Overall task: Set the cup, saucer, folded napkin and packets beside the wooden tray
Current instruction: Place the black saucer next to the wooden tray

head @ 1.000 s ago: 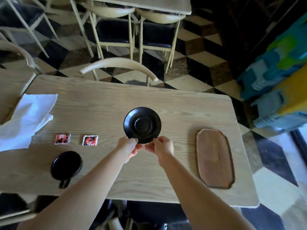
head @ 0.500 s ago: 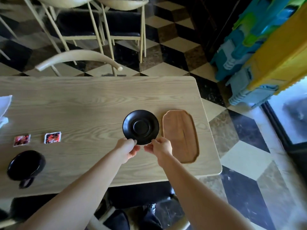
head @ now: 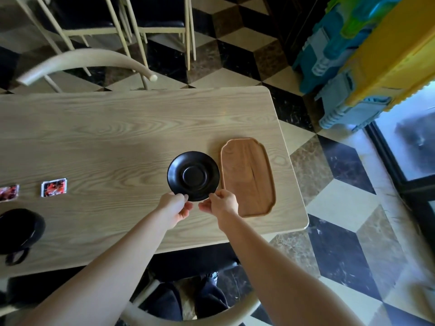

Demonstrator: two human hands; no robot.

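A black saucer sits just left of the wooden tray, almost touching its long edge. My left hand pinches the saucer's near rim, and my right hand holds the rim beside it. Two red-and-white packets lie far to the left. A black cup with its handle toward me stands at the near left edge. The napkin is out of view.
The light wooden table ends just right of the tray. A curved chair back stands at the far side and another chair back is under my arms. Colourful plastic crates stand at the right.
Both hands have carried the saucer rightward from the middle of the table up against the tray's left side. The view has swung right, so the napkin has left the frame.
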